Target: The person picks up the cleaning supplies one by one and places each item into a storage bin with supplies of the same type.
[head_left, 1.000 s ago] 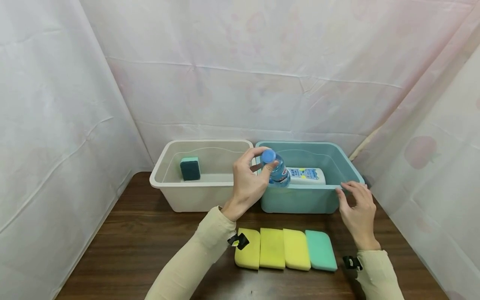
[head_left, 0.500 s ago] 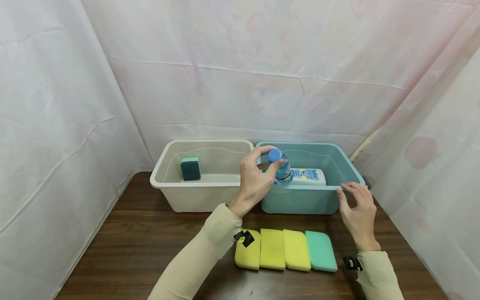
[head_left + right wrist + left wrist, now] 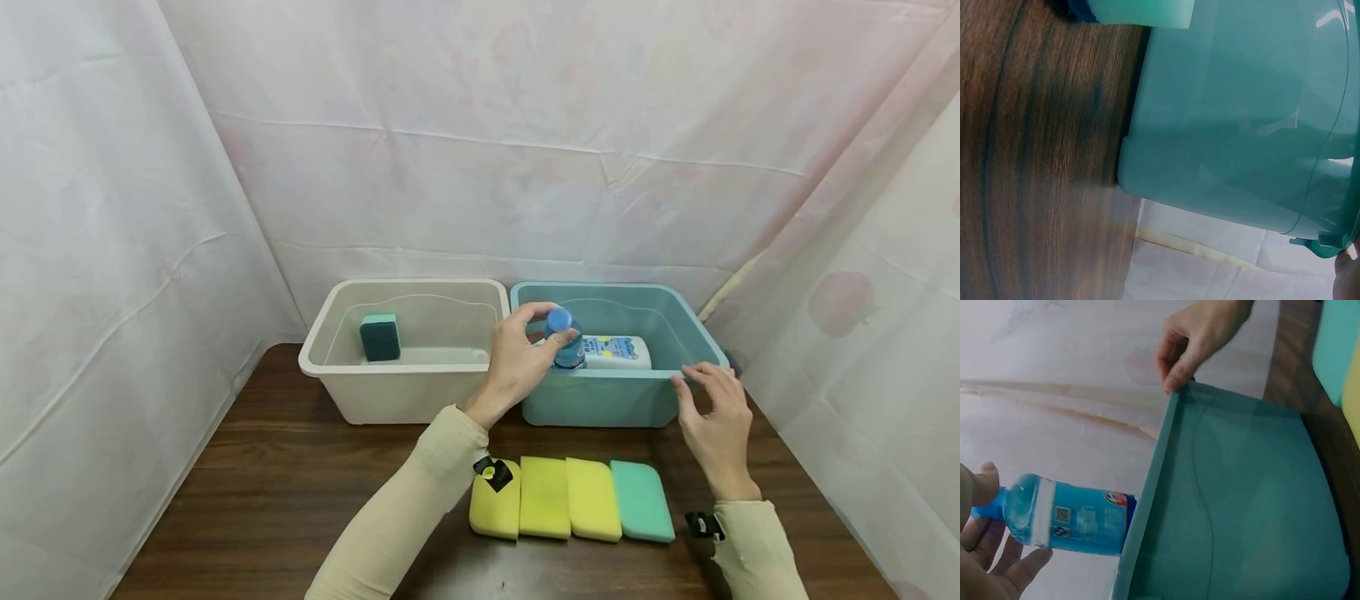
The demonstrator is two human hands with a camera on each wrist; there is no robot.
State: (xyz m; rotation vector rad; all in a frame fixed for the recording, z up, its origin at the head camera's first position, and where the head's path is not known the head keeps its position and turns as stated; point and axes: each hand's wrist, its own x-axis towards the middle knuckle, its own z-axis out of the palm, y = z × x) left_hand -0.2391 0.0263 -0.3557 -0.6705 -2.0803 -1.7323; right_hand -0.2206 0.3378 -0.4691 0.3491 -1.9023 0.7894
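Note:
My left hand (image 3: 520, 357) pinches a clear blue bottle (image 3: 1088, 515) by its blue cap and neck, over the left end of the teal bin (image 3: 600, 400). In the left wrist view the bottle's lower end passes behind the bin's rim. A white bottle with a blue and yellow label (image 3: 618, 352) lies on its side inside that bin. My right hand (image 3: 716, 421) holds the teal bin's front rim near its right corner, thumb outside; the right wrist view catches only a fingertip (image 3: 1346, 275) at the rim.
Left of the teal bin stands a cream bin (image 3: 405, 398), with a dark-faced green sponge (image 3: 381, 339) upright inside. In front lie several yellow sponges (image 3: 545, 497) and a green sponge (image 3: 642, 502) in a row on the wooden table (image 3: 270, 500). Curtains (image 3: 480, 167) hang around the table.
My left hand has carried the blue bottle to the right and, in the last half second, lowered it further into the teal bin. My right hand keeps its place on the rim.

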